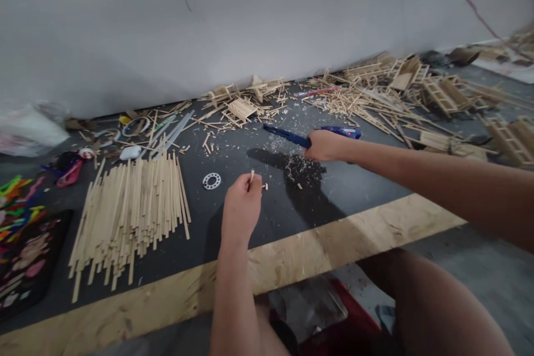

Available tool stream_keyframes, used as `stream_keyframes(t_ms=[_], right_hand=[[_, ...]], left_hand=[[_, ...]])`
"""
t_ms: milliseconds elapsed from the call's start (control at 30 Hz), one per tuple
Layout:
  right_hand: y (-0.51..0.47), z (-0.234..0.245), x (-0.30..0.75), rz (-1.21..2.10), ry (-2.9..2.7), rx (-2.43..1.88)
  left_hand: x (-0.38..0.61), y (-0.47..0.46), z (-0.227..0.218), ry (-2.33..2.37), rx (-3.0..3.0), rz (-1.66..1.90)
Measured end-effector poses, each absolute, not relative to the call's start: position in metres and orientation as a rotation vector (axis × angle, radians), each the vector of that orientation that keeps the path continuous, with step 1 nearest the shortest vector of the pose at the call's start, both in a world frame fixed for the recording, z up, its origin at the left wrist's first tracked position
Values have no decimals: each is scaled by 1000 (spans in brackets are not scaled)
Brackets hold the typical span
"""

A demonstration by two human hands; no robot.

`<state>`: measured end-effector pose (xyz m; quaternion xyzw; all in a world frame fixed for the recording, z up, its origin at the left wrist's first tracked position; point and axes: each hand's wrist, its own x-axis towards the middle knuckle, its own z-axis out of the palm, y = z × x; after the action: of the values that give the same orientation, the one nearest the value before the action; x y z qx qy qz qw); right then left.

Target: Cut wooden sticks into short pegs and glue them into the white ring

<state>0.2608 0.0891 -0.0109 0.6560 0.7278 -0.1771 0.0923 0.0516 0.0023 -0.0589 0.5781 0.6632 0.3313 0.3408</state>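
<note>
My left hand [242, 203] is closed above the dark tabletop, pinching a short wooden stick [252, 174] whose tip shows between thumb and finger. Small stick offcuts lie just right of it. My right hand [325, 146] is wrapped round a blue glue gun [287, 134]; a long narrow part points left, and a blue part with a small red light [349, 133] shows behind the hand. Below it is a dark patch of scraps and pale strands [302, 169]. A grey ring with holes [204, 182] lies flat, left of my left hand.
A pile of thin wooden sticks [129, 211] covers the left side. Small wooden ladder-like and chair-like pieces [442, 94] with loose sticks crowd the back right. A tape roll [136, 127], colourful clips [16, 200] and a wooden table edge [300, 256] also show.
</note>
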Motion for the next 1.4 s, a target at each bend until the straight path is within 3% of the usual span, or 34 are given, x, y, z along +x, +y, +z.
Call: stream_keyframes(t_ms=[267,467,800,1400], right_hand=[[63,-7,219,-933,2242,1707],[62,-6,217,-802,2227,1729],[41,-25,230,-596,2206,1847],[53,-6,194,-969,2217,1926]], left_hand=[[44,5,-54,1856,1620,661],[51,2,-50,1802,1742,484],[55,1,-54,1709,1723,583],[32,-1,-53,1874,1708,502]])
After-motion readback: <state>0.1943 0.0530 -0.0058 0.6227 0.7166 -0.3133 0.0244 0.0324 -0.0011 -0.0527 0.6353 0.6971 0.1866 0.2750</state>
